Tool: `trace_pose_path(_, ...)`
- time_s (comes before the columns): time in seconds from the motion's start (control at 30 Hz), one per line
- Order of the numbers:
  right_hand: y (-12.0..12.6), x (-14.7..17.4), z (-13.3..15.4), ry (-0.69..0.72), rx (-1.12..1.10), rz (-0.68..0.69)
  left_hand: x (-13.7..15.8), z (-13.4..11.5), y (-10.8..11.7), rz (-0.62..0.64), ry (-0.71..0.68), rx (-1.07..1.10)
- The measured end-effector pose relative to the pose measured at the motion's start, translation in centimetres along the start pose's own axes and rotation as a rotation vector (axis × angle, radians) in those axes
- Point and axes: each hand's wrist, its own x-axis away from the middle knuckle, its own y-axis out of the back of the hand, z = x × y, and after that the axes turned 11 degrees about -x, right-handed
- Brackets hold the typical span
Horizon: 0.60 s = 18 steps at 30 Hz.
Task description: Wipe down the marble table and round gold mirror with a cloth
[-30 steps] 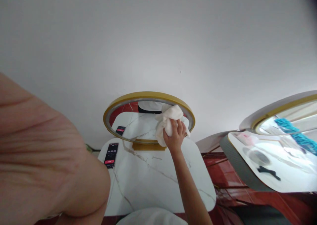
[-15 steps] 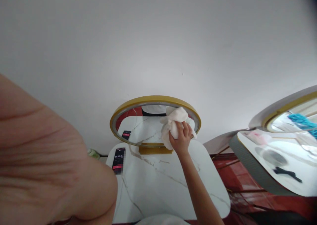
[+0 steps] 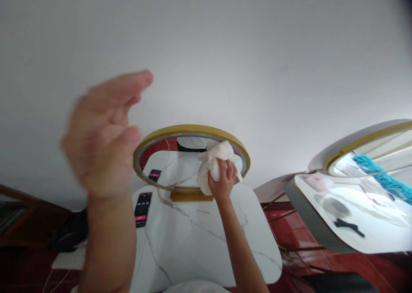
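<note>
My right hand (image 3: 222,179) is closed around a crumpled white cloth (image 3: 209,164) and presses it against the right part of an oval mirror (image 3: 180,166) with a gold frame. Up in the air left of the mirror, my left hand (image 3: 104,142) is raised, somewhat blurred. Its fingers curve with a gap to the thumb, and nothing shows between them. The mirror rises from a gold base (image 3: 189,195) at the back of a white marble-patterned table (image 3: 206,241).
A phone (image 3: 142,210) with a running timer lies at the table's left side. To the right stands a second white table (image 3: 363,224) with a mirror (image 3: 354,155), a black item (image 3: 349,227) and a pink item (image 3: 317,182). A pale wall (image 3: 206,48) rises behind.
My left hand, which loomed close at the lower left, is now farther from the camera with its fingers in sight. My right hand keeps the cloth at the mirror; the scene has shifted left.
</note>
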Motion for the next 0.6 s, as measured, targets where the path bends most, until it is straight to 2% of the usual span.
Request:
trace_pose_path(0.13, -0.8, 0.2, 1.1, -0.029, -0.034, 0.03, 2.8, 1.4, -4.1, 0.215, -0.015, -0.18)
trace_pose_path(0.27, -1.3, 0.1, 2.5, -0.001, -0.017, 0.113, 6.2, 2.9, -7.8, 0.307, 0.048, -0.307)
trace_pose_path(0.47, -1.2, -0.6, 3.0, 0.136, 0.069, 0.253, 7.4, 3.5, -9.0, 0.3, 0.045, -0.341)
trace_pose_path(0.53, -0.9, -0.7, 2.2, 0.121, 0.091, 0.197, 7.4, 3.7, -9.1, 0.291, 0.043, -0.345)
trace_pose_path(0.6, -0.6, -0.7, 1.2, 0.046, 0.092, 0.072, 7.5, 3.9, -9.2, 0.287, 0.04, -0.348)
